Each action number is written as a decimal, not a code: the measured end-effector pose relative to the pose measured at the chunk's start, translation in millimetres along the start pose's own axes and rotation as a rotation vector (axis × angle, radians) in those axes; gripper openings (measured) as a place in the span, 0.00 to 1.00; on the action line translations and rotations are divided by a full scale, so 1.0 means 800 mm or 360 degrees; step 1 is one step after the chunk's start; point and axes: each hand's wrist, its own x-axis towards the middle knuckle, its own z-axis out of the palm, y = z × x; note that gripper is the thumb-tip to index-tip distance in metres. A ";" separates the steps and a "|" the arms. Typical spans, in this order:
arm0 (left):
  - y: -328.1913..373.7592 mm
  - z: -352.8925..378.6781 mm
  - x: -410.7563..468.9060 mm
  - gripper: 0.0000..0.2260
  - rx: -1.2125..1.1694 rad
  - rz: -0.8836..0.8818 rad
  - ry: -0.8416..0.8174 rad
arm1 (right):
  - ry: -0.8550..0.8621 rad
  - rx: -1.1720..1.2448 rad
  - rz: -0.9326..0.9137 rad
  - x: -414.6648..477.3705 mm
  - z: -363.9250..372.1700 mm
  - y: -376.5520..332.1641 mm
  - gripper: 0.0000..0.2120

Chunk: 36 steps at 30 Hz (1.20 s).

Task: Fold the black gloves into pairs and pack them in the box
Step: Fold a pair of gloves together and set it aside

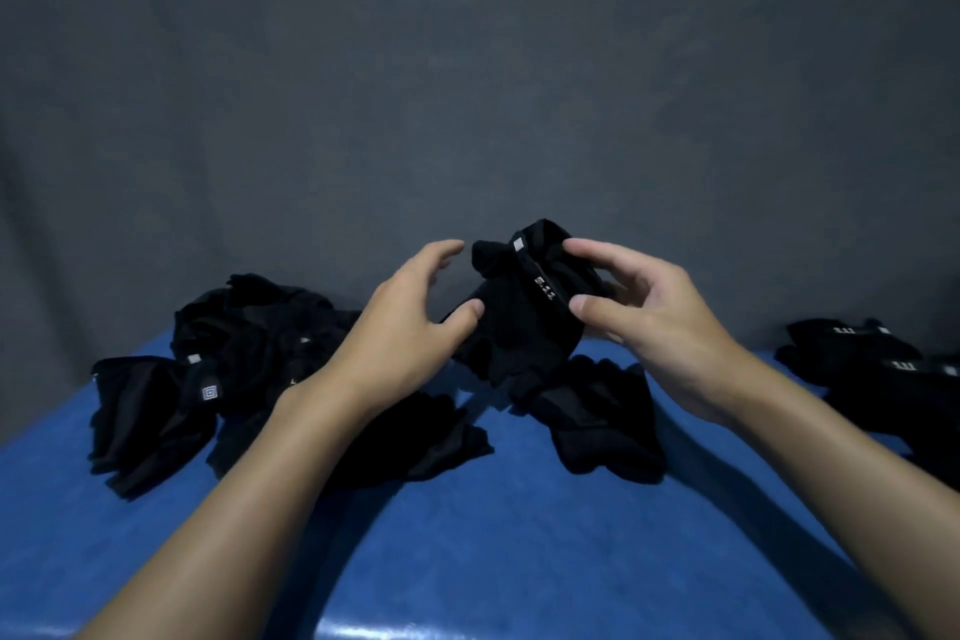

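A black glove point(524, 312) with white lettering on its cuff is lifted above the blue table point(493, 535). My right hand point(644, 317) pinches its cuff between thumb and fingers. My left hand point(410, 322) is beside the glove with fingers spread and the thumb tip touching its left side. A loose black glove point(602, 416) lies on the table just below the held one. Another black glove point(426, 442) lies under my left wrist. No box is in view.
A heap of several black gloves point(218, 364) covers the table's left side. More black gloves with white lettering point(883, 369) lie at the right edge. A grey cloth backdrop point(467, 68) hangs behind the table.
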 end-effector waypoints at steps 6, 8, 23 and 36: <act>0.008 0.017 -0.001 0.26 -0.0377 -0.0088 -0.0031 | 0.0095 0.0284 0.0073 -0.016 -0.008 0.016 0.19; 0.013 0.023 -0.001 0.23 -0.0494 -0.0072 0.0048 | 0.0104 0.0343 0.0086 -0.018 -0.009 0.019 0.19; 0.030 0.033 -0.004 0.17 -0.0710 0.0061 0.0186 | 0.0146 0.0122 0.0078 -0.017 -0.009 0.028 0.22; 0.045 0.037 -0.008 0.14 -0.0712 0.0227 0.0057 | 0.0078 -0.0072 -0.0041 -0.019 -0.001 0.018 0.10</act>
